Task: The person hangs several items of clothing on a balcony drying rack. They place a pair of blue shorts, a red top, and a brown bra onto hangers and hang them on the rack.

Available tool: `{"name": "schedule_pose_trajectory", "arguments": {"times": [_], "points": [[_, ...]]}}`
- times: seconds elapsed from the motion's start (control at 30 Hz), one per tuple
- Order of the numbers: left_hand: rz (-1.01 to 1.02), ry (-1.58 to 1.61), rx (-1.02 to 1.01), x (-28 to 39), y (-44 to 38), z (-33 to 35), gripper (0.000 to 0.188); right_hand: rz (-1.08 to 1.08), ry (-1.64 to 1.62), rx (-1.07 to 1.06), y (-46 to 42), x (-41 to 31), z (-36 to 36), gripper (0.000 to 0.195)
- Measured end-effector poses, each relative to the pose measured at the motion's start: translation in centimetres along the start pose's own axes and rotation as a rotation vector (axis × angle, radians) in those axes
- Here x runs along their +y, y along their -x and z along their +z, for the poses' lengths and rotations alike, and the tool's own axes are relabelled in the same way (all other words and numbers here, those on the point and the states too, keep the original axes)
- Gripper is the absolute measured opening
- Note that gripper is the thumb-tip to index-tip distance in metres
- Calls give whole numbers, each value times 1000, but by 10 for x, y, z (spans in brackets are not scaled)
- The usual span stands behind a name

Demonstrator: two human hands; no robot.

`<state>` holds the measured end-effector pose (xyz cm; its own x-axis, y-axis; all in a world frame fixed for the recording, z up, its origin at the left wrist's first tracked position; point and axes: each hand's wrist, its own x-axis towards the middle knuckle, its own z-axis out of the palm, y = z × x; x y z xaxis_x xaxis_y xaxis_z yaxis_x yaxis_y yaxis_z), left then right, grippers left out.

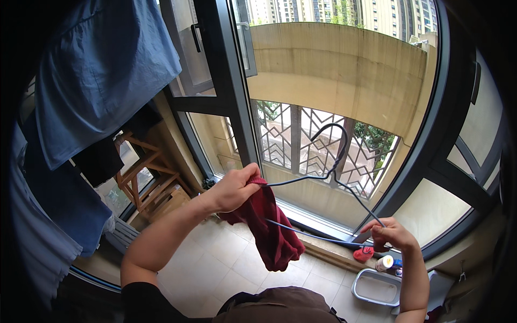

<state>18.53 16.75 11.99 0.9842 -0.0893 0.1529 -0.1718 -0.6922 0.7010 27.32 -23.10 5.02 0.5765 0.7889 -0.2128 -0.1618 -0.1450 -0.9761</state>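
A blue-grey wire clothes hanger (299,179) is held up between my hands, its hook upward. My left hand (238,187) pinches the top edge of a dark red cloth garment (268,226) at the hanger's left end. The garment hangs down over that end, and the hanger's lower bar comes out from it to the right. My right hand (383,234) grips the hanger's right corner. The part of the hanger inside the garment is hidden.
Blue clothes (109,68) hang at the left beside a wooden rack (149,161). Tall framed windows (238,93) stand ahead. On the ledge at lower right are a red container (362,253) and a white bottle (384,263), near a grey-rimmed basin (357,296).
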Motion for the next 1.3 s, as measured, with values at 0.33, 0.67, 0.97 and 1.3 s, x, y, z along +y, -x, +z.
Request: {"name": "schedule_pose_trajectory", "arguments": {"times": [0.33, 0.67, 0.97, 1.3], "points": [[129, 151, 116, 43, -22, -8, 18, -772, -1181, 925, -31, 64, -44, 24], [471, -344, 142, 90, -11, -15, 20, -674, 597, 609, -164, 74, 105, 27], [746, -729, 815, 11, 24, -78, 15, -421, -567, 229, -165, 31, 54, 15], [594, -637, 938, -54, 59, -102, 20, -403, -336, 187, -118, -56, 48, 18]]}}
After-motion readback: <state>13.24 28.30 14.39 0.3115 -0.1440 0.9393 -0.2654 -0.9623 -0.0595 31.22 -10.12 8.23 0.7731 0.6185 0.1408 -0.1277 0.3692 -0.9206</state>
